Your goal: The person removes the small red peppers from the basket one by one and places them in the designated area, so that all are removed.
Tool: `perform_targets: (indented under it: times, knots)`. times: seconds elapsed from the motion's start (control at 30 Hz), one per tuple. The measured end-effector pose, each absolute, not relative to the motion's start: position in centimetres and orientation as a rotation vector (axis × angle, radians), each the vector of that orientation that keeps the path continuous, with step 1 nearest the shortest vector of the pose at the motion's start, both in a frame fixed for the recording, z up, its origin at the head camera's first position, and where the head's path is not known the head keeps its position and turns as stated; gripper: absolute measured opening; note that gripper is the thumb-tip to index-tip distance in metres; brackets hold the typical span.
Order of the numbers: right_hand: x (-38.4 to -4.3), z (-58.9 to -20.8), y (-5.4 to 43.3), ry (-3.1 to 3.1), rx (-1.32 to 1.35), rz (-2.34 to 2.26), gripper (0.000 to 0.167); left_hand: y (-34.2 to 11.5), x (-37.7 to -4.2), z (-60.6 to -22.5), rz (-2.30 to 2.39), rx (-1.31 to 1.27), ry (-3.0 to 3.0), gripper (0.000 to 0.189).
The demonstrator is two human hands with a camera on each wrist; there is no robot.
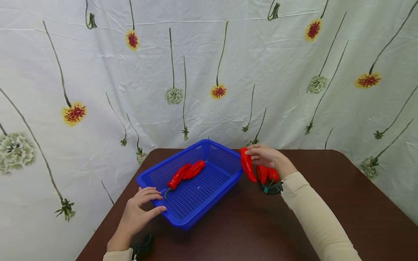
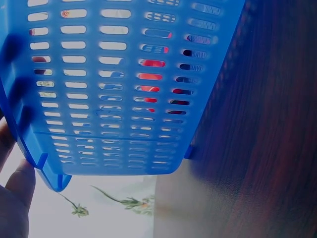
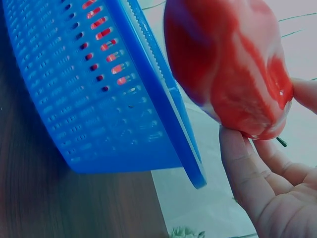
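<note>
A blue plastic basket (image 1: 196, 217) with slotted walls sits on the table, and two red peppers (image 1: 194, 170) lie inside it. My left hand (image 1: 138, 212) grips the basket's rim at its near left corner; thumb and fingers also show at the rim in the left wrist view. In my right hand (image 1: 266, 156) a red pepper (image 1: 247, 165) is pinched by one end, its tapered tip hanging down just outside the basket's right rim. The right wrist view shows this pepper (image 3: 228, 69) close up, between thumb and fingers, with a bit of green stem.
More red peppers (image 1: 273, 175) lie on the table right of the basket, partly hidden behind my right hand and its black wrist strap (image 1: 272, 188). The dark brown table (image 1: 261, 228) ends at a white flower-printed cloth (image 1: 202, 119) hanging behind it.
</note>
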State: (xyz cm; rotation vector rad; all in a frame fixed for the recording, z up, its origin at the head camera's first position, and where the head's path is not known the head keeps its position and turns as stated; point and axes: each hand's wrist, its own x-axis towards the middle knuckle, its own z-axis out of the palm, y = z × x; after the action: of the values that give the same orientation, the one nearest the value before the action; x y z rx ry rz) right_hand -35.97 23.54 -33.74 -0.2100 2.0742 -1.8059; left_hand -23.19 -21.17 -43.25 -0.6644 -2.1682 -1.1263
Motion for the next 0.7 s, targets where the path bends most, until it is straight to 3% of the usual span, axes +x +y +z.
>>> perform_targets:
  times: [0.7]
  knots:
    - [-36.0,-34.0,26.5,2.106,-0.153,-1.834,0.061,-21.2,-23.1,-43.1,-1.122,-0.661,-2.178,0.034]
